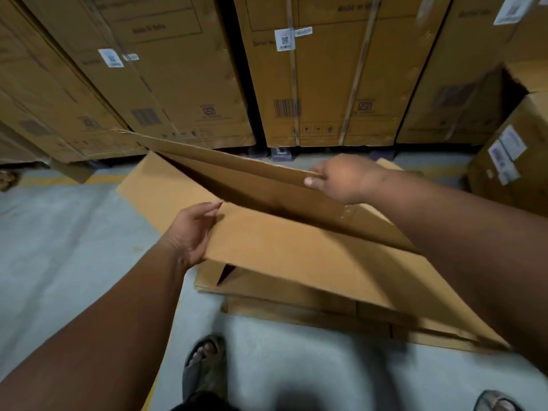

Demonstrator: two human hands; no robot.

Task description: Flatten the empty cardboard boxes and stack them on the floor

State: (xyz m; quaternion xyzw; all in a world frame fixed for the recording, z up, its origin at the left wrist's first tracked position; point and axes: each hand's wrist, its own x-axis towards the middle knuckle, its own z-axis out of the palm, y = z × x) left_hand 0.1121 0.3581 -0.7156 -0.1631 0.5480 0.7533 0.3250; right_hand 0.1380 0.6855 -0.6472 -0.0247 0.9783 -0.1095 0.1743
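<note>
Cardboard fills the middle of the scene: a long brown corrugated box (296,238), partly collapsed, is held just above a low pile of flattened brown cardboard sheets (296,304) lying on the grey concrete floor (74,247). The box's long axis runs from near right to far left, and its far-left end still gapes open in a dark wedge. The left hand (192,232) cups the near-left corner of the lower panel, fingers half curled under the edge. The right hand (341,179) has its grip closed over the upper panel's rim, farther off and to the right. Pressing that raised panel down toward the lower one looks like the next need, and the right hand sits directly on it. Tall sealed brown cartons (326,84) stand along the far side; what they hold cannot be seen.
</note>
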